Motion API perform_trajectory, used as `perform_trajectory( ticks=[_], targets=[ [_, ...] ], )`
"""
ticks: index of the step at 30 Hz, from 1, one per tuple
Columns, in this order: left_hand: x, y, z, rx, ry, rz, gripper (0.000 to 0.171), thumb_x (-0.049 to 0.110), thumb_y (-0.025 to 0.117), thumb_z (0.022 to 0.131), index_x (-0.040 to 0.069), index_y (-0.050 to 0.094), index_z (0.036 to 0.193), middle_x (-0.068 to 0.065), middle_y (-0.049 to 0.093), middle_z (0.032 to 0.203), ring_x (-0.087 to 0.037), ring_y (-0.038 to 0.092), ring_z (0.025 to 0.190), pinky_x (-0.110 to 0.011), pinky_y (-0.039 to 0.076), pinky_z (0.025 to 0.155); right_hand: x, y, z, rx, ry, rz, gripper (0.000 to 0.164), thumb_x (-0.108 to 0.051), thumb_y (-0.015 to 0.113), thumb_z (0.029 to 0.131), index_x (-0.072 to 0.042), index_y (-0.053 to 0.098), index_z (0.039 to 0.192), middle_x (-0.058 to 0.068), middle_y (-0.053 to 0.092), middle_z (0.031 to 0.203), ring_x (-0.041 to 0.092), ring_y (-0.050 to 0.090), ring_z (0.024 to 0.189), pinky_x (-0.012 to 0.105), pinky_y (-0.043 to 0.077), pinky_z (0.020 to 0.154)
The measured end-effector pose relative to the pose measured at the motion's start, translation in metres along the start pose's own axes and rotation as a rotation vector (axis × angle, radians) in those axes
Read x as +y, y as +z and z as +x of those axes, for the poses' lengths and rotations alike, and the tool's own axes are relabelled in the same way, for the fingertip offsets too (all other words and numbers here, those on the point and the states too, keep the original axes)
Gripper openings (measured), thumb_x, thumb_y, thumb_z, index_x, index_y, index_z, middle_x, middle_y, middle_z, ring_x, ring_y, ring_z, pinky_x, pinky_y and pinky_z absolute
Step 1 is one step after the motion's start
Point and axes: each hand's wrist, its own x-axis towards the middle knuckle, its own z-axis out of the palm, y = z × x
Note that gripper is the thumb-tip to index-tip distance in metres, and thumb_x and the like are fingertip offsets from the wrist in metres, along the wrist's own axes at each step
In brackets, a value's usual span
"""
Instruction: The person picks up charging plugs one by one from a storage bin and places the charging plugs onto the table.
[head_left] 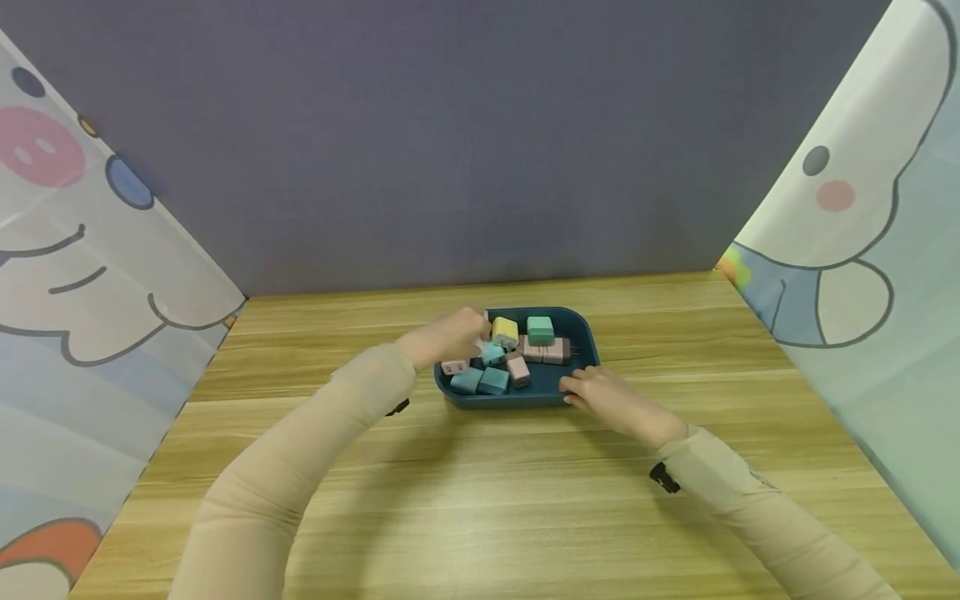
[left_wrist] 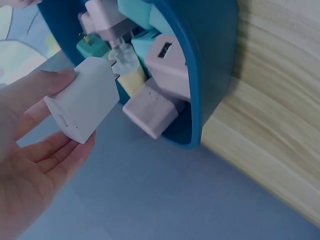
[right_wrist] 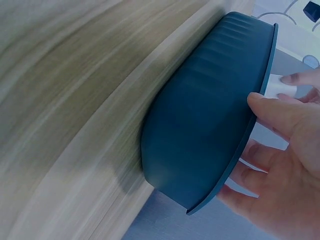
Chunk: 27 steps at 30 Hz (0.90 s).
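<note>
A white charger plug [left_wrist: 85, 100] with two metal prongs sits between the thumb and fingers of my left hand [left_wrist: 35, 130]. That hand [head_left: 450, 335] is over the left side of a dark blue plastic bin [head_left: 517, 402], and in the head view it hides most of the plug. My right hand [head_left: 611, 398] grips the bin's near right rim. In the right wrist view its thumb lies on the bin's outer wall [right_wrist: 200, 115] and the fingers reach over the rim. Inside the bin are a yellow plug [head_left: 506, 332], a green plug [head_left: 540, 330] and several pink and teal ones.
The bin stands on a wood-grain table [head_left: 487, 500] near its back edge. A grey panel [head_left: 480, 150] rises behind it. Printed cartoon sheets flank the table on the left [head_left: 90, 275] and right [head_left: 847, 208].
</note>
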Motion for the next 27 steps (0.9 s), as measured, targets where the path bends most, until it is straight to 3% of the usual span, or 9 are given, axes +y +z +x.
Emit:
perform_trajectory(
  ticks=[7, 18, 27],
  targets=[
    [-0.010, -0.007, -0.013, 0.143, 0.031, -0.046, 0.021, 0.000, 0.067, 0.075, -0.003, 0.065, 0.095, -0.015, 0.059, 0.096, -0.026, 0.056, 0.090, -0.029, 0.048, 0.074, 0.000, 0.000, 0.000, 0.004, -0.008, -0.011, 0.005, -0.014, 0.060, 0.083, -0.012, 0.056, 0.084, -0.003, 0.051, 0.071, 0.013, 0.045, 0.062, 0.030, 0.039, 0.060],
    [-0.028, -0.005, -0.029, 0.297, -0.043, -0.038, 0.020, 0.005, 0.067, 0.075, -0.003, 0.065, 0.094, -0.017, 0.057, 0.098, -0.029, 0.052, 0.091, -0.034, 0.047, 0.074, -0.002, 0.001, 0.000, -0.021, 0.025, 0.005, 0.008, -0.014, 0.059, 0.084, -0.009, 0.059, 0.090, -0.002, 0.053, 0.074, 0.014, 0.047, 0.066, 0.032, 0.041, 0.064],
    [-0.048, 0.003, -0.041, 0.543, -0.072, -0.041, 0.019, 0.004, 0.069, 0.072, -0.006, 0.065, 0.089, -0.019, 0.058, 0.092, -0.030, 0.051, 0.086, -0.036, 0.046, 0.074, -0.001, 0.002, 0.000, -0.017, 0.031, 0.010, 0.007, -0.014, 0.059, 0.084, -0.009, 0.058, 0.090, -0.001, 0.053, 0.075, 0.014, 0.047, 0.067, 0.032, 0.040, 0.063]
  ],
)
